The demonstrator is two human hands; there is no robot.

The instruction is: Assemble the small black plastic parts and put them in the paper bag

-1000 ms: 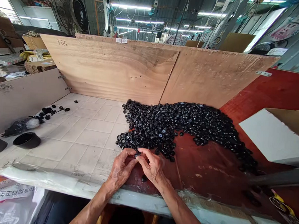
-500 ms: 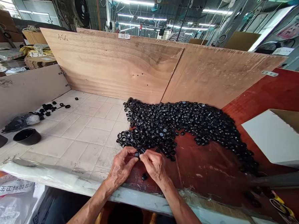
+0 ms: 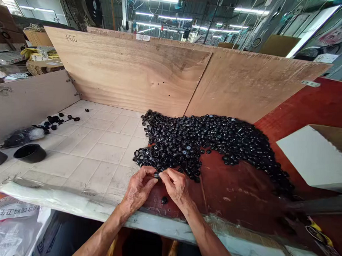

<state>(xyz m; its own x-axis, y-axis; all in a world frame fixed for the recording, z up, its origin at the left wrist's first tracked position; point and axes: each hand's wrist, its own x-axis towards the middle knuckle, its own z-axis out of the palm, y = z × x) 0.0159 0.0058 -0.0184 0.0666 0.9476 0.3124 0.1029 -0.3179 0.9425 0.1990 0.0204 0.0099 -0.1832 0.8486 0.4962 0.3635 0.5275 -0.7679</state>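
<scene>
Between my two hands, just in front of a large heap of small black round plastic parts [image 3: 216, 134], a small black cylindrical part [image 3: 157, 175] is held. My left hand [image 3: 139, 185] pinches it from the left with thumb and forefinger. From the right, the closed fingers of my right hand [image 3: 175, 185] meet it, hiding much of it. Whether it is one part or two joined pieces I cannot make out. A single black cap [image 3: 164, 200] lies on the dark red surface below my hands.
A wooden board [image 3: 133, 72] walls the back. At left stand a black cup [image 3: 30, 153] and a plastic bag of black pieces [image 3: 18, 137], with loose pieces nearby. On the right are a white cardboard box [image 3: 315, 158] and yellow-handled scissors [image 3: 320, 231].
My fingers have drawn closer around the small black part, which shows less now. The view has shifted slightly; the heap and loose cap lie as before.
</scene>
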